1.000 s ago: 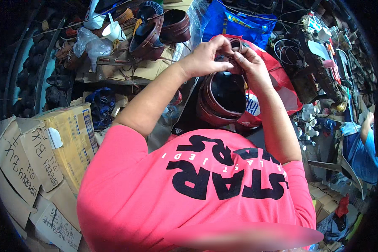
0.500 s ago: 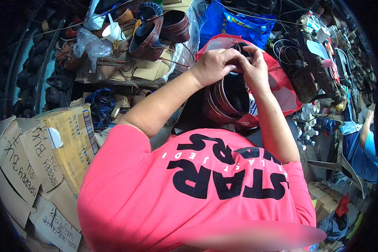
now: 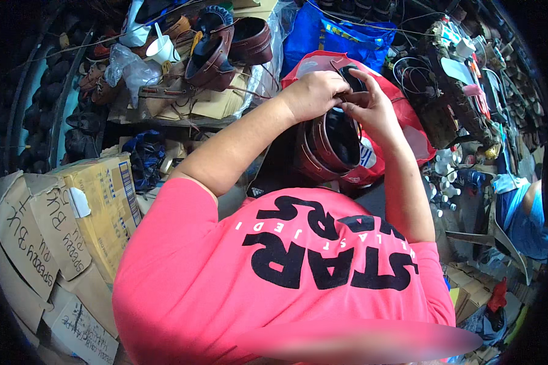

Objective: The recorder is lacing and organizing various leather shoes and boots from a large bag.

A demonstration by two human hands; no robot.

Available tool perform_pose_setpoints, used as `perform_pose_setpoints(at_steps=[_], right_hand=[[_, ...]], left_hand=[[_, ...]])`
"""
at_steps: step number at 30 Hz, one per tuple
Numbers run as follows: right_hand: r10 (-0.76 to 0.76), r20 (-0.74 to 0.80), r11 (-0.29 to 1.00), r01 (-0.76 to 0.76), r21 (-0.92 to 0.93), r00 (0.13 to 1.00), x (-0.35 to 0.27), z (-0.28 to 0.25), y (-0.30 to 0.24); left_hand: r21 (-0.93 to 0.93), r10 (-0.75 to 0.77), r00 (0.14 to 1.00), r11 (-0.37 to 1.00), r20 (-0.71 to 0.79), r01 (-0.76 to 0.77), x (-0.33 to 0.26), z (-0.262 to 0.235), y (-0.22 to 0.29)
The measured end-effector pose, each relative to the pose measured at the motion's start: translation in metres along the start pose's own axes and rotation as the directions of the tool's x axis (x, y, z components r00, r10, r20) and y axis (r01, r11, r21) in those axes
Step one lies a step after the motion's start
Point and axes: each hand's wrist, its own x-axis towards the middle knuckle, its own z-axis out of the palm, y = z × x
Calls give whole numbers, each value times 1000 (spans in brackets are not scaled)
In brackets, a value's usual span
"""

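A pair of dark brown leather shoes (image 3: 313, 149), with lacing round their collars, rests side by side against my front, toes pointing away. Over the front of the shoes my two hands meet. My left hand (image 3: 315, 94) is closed, its fingertips pinching a thin dark shoelace (image 3: 334, 63) that loops up above them. From the other side, my right hand (image 3: 371, 104) bends its thumb and forefinger round the same spot. The fingers partly hide the lace and the shoe fronts. Beneath lies a red and white plastic bag (image 3: 408, 125).
Left of my hands, a bench holds more brown shoes (image 3: 210, 61), a white cup (image 3: 162, 48) and brown cardboard (image 3: 222, 103). A blue bag (image 3: 359, 39) lies beyond. Cartons (image 3: 100, 204) stand at left. A cluttered stand (image 3: 450, 85) and another person's blue clothing (image 3: 523, 225) are at right.
My right hand has turned and lowered slightly, its fingers spreading a little from my left hand's. A lace loop now shows above them. The other person's arm at right has moved down.
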Motion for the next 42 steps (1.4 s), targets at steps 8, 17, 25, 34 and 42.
perform_pose_setpoints(at_steps=[8,17,25,34,42], right_hand=[[-404,-76,624,214,-751,912,-3,7,-9],[-740,-28,335,333,-882,672,3,12,3],[-636,-77,471,307,-827,767,1,17,12],[-598,-72,451,261,-854,798,3,16,14],[-140,-49,920,112,-376,989,4,1,10]], left_hand=[[-50,-128,984,990,127,135,7,-2,-8],[-701,-444,633,16,634,713,10,-12,-27],[-832,-604,675,36,423,553,3,1,-19],[-860,-555,730,49,398,507,1,-6,-18],[-446,-267,924,816,275,368,0,-36,-23]])
